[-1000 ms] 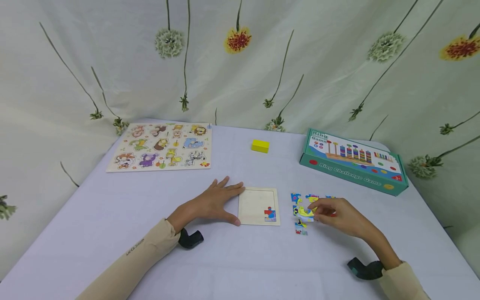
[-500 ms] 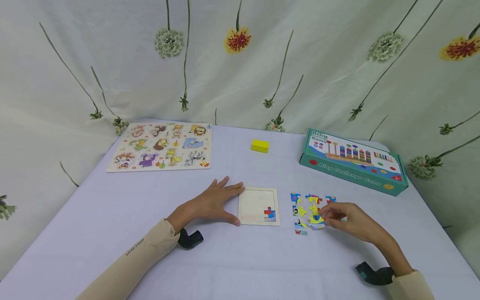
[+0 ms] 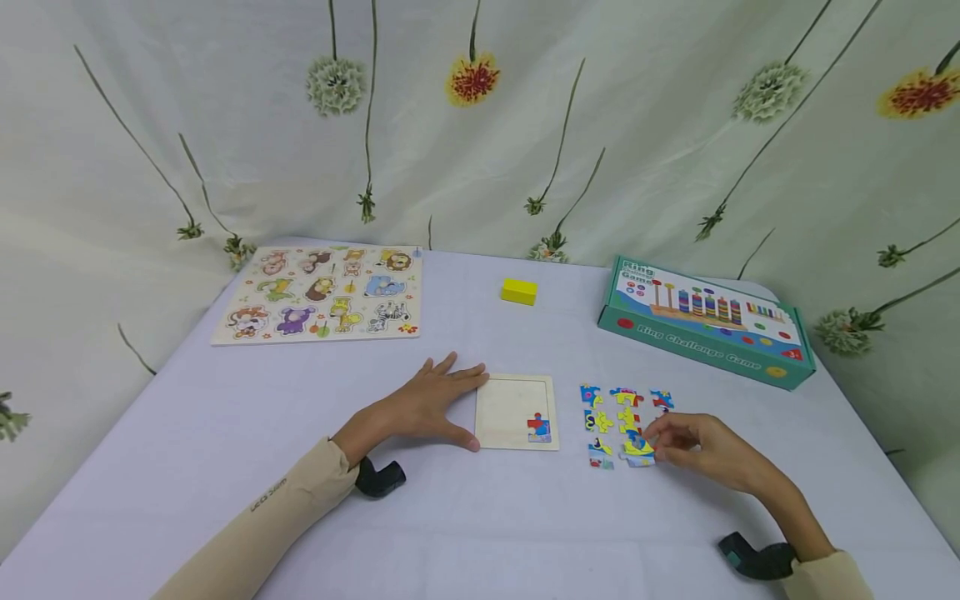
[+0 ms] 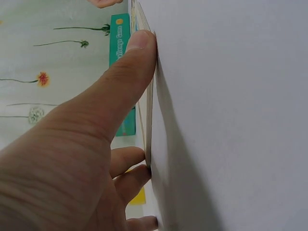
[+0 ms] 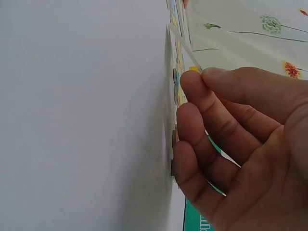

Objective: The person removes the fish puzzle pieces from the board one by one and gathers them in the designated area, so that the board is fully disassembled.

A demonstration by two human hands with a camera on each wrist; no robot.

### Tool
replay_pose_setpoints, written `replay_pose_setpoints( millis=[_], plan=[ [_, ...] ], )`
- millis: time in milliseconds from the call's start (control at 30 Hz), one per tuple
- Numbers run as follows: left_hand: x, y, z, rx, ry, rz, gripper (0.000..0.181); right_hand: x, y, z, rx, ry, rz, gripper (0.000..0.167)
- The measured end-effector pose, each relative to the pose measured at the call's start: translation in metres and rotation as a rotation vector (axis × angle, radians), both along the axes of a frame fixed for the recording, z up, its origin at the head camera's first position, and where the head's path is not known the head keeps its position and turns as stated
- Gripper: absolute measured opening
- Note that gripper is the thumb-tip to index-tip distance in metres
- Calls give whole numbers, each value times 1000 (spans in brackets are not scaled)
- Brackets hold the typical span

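Observation:
My left hand point(image 3: 423, 404) lies with fingers spread against the left edge of a pale wooden puzzle tray point(image 3: 502, 412). Its thumb point(image 4: 137, 53) touches the tray's rim in the left wrist view. One red and blue jigsaw piece point(image 3: 539, 428) sits in the tray's lower right corner. To the tray's right, my right hand point(image 3: 701, 450) pinches a yellow and blue puzzle piece point(image 3: 637, 447) between thumb and fingertips. In the right wrist view that piece is edge-on and tilted. Several other jigsaw pieces point(image 3: 601, 421) lie in loose rows around it, some partly hidden by the right hand.
At the back left lies an animal puzzle board point(image 3: 322, 296). A yellow block point(image 3: 519, 291) stands near the back middle. The green Ring Challenge Game box point(image 3: 708, 325) is at the back right, before a flowered cloth point(image 3: 480, 150).
My right hand has moved right and slightly nearer with the puzzle piece, baring pieces it covered before. The left hand keeps its place at the tray.

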State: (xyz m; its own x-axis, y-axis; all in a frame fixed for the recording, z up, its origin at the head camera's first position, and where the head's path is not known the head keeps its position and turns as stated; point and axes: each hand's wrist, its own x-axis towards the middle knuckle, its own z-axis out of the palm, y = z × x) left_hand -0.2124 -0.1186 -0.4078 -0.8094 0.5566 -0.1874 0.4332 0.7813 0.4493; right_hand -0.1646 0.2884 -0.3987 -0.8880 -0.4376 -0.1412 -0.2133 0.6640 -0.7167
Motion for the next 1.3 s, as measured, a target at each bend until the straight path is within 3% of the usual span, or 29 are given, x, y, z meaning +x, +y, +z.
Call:
replay_pose_setpoints(
  millis=[600, 1300],
  plan=[
    [1, 0, 2, 4, 8, -15, 102, 1, 0, -3, -25, -22, 34, 19],
    [0, -1, -1, 1, 14, -13, 102, -1, 1, -6, -13, 9, 28, 19]
  ],
)
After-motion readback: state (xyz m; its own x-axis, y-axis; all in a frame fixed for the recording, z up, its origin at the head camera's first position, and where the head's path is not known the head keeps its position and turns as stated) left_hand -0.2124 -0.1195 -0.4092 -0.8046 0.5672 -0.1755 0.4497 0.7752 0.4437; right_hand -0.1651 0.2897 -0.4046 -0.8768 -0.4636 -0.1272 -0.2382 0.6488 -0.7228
